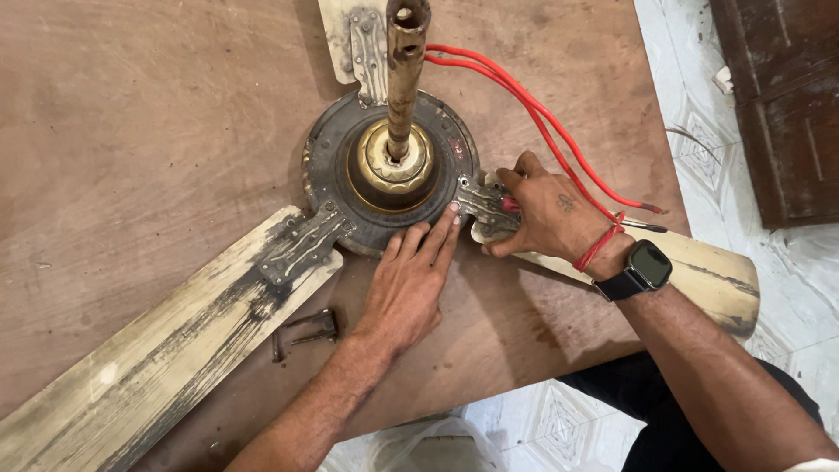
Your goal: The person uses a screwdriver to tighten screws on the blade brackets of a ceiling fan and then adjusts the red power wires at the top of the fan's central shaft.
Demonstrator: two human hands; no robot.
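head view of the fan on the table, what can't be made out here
- Tool in the right hand: only a red bit shows between the fingers; the hand hides the rest.
- Blade bracket screws: partly covered by both hands.
- Left blade: far end cut off by the picture's bottom-left edge.
- Top blade: cut off by the top edge.
- Right blade: its middle is hidden by the right wrist.
- Small metal parts near the left hand: too small to identify.
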